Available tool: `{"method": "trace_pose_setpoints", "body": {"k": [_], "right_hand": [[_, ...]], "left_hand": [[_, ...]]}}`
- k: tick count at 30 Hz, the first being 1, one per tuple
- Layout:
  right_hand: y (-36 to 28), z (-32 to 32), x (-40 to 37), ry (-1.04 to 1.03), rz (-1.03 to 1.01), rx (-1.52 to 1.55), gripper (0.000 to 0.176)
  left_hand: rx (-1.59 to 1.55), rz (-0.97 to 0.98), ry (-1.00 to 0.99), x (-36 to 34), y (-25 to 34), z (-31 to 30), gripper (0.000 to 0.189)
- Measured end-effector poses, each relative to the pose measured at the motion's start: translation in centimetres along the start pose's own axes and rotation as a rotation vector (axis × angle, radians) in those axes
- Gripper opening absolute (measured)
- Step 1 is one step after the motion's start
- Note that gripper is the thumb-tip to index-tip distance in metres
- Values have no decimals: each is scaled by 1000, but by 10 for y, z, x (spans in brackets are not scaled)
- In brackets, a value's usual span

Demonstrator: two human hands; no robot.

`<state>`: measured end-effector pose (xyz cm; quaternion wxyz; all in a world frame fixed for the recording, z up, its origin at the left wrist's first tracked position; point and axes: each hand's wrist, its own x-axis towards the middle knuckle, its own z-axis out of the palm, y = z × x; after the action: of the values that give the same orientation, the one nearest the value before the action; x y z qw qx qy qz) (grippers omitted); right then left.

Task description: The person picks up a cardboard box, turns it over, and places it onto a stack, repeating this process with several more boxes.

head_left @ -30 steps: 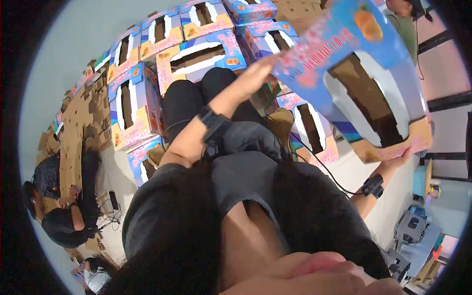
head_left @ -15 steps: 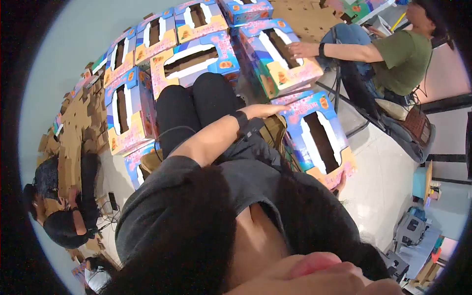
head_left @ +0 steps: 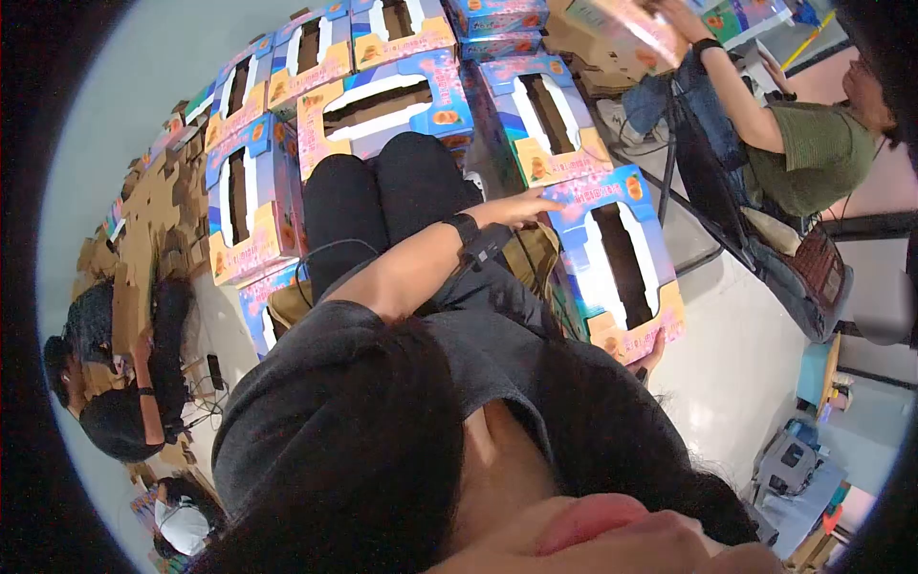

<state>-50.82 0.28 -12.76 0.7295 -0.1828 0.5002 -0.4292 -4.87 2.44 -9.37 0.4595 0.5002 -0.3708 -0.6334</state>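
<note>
I sit with my black-trousered legs [head_left: 382, 201] stretched forward. A blue, pink and yellow carton [head_left: 612, 253] with a long cut-out window lies at my right side, among other cartons. My left hand [head_left: 521, 206], with a black wrist band, lies fingers-out against the carton's far left corner. My right hand [head_left: 653, 352] is mostly hidden; only its fingertips curl up from under the carton's near yellow end. The carton is held between both hands.
Rows of matching cartons [head_left: 382, 96] ring my legs ahead and at the left [head_left: 244, 206]. Flat brown cardboard [head_left: 143, 230] lies far left. A seated person in a green shirt [head_left: 813, 153] lifts a carton [head_left: 622, 24] at upper right. Another person [head_left: 105, 383] crouches at lower left.
The carton I held up in the air at the right has come down beside my right leg. The person in green has raised their own carton overhead.
</note>
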Motion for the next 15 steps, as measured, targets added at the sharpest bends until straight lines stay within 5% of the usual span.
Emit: {"method": "trace_pose_setpoints", "body": {"k": [3,4,7,11,12,15], "right_hand": [[-10,21,21,-103,-48,-17,62],[-13,31,34,-145,-70,-28,61],[-30,103,44,-222,-75,-96,62],[-36,181,66,-333,87,-120,65],[-34,198,73,-378,116,-122,64],[-18,243,98,-446,121,-127,61]], "left_hand": [[-124,80,159,-3,3,2,102],[-139,345,184,2,6,6,107],[-166,305,94,-10,22,0,104],[-140,-18,49,-47,71,14,76],[1,-206,14,-41,66,9,97],[-51,-55,-90,-51,77,12,95]]}}
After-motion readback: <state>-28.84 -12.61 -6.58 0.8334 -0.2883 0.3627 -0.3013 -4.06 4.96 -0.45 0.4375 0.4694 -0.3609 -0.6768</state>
